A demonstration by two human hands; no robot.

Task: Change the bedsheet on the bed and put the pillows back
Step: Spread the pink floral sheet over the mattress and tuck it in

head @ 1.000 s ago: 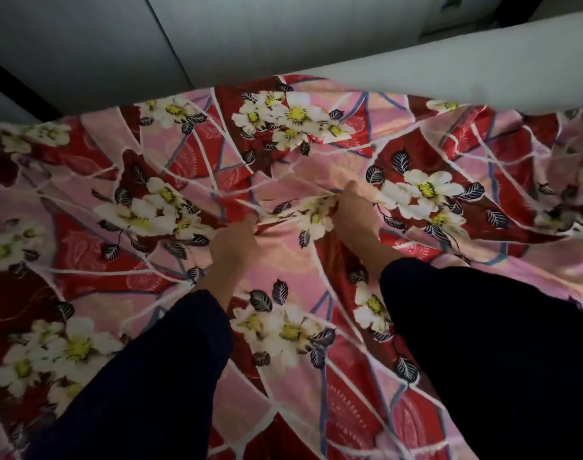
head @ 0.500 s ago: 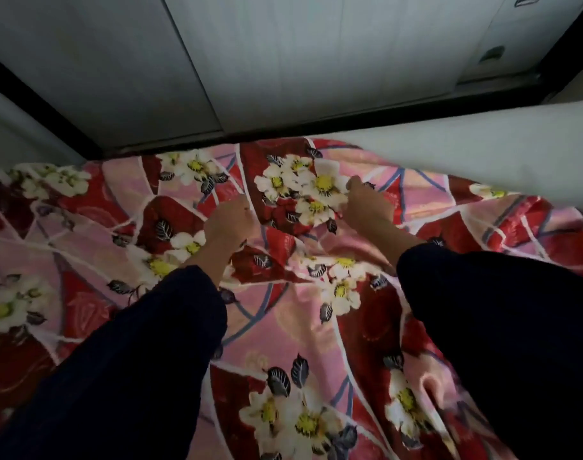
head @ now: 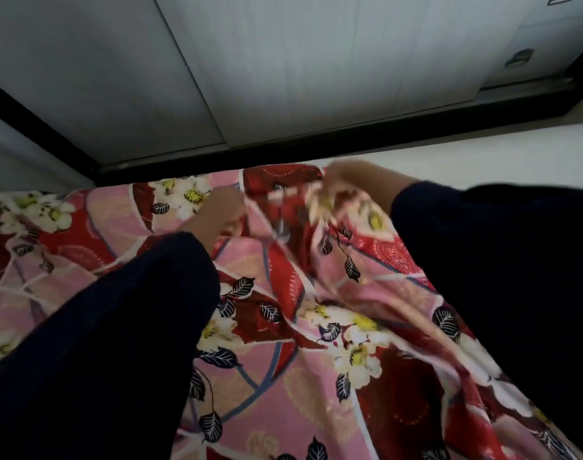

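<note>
Head view: the floral bedsheet lies spread over the bed up to its far edge, where bare white mattress shows at the right. The left grip clutches the sheet's edge. The right grip, motion-blurred, holds a lifted bunch of it.

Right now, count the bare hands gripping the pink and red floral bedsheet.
2. The left hand grips the pink and red floral bedsheet near its far edge; the right hand, motion-blurred, holds a raised bunch of it alongside. No other hand shows.
</note>
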